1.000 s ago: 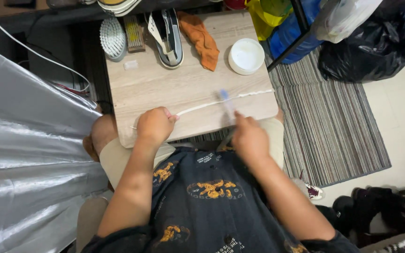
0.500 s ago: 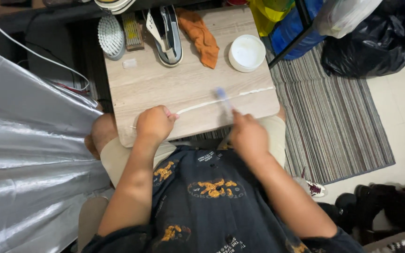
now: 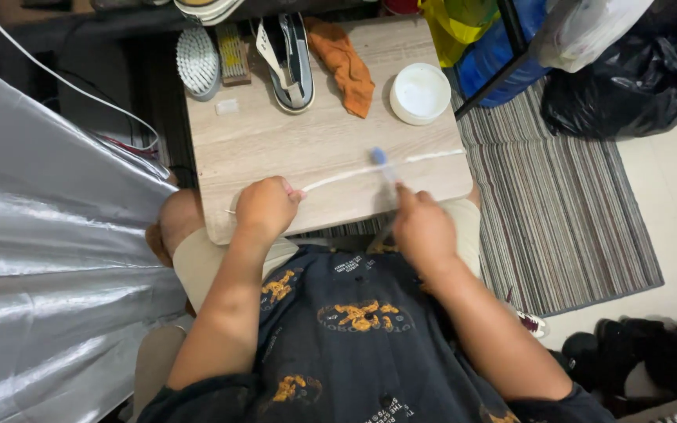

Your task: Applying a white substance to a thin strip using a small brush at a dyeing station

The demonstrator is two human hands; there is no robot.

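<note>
White shoelace (image 3: 425, 159) pinned under my left hand (image 3: 264, 207), toothbrush (image 3: 383, 166) gripped in my right hand (image 3: 421, 227); hard scrubbing could tug the lace free.

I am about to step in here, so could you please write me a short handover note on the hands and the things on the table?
Left hand: pins one end of the white shoelace to the table.
Right hand: holds a toothbrush, bristle head on the lace.
Behind: laceless shoe, orange cloth, white tub, two brushes.
Done: lace out of the shoe and laid flat.
Left: cannot tell how much of the lace is clean; the shoe is untouched.
</note>
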